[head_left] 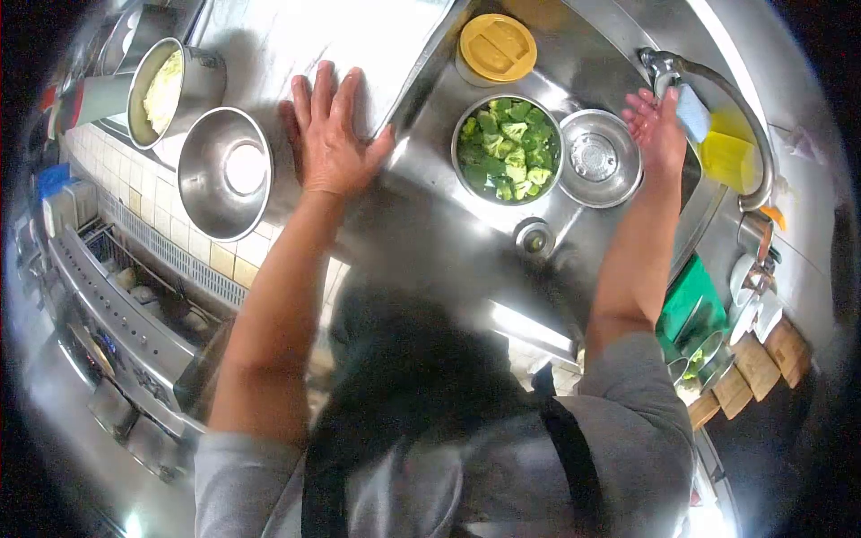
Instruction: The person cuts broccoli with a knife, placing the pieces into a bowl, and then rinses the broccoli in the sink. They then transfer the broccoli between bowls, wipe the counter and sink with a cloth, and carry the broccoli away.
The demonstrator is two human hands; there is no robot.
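My left hand (pixel 334 134) lies flat with spread fingers at the edge of a pale worktop (pixel 314 31), left of the sink. An empty steel bowl (pixel 204 175) is close by on its left. My right hand (pixel 659 130) is held over the sink's right side, fingers apart, beside the tap (pixel 662 65) and a light blue sponge (pixel 692 114). Below the tap, in the sink (pixel 426 170), a steel pot (pixel 455 166) holds cut broccoli (pixel 513 152) in water. Touching its right side is a shallow steel dish (pixel 592 157).
A yellow-lidded container (pixel 498 49) stands behind the broccoli. Pale shredded food fills a steel pot (pixel 204 79) at far left. Right of the sink are a yellow item (pixel 728 154), a green board (pixel 691 300) and wooden blocks (pixel 755 363). A stove (pixel 126 300) stands lower left.
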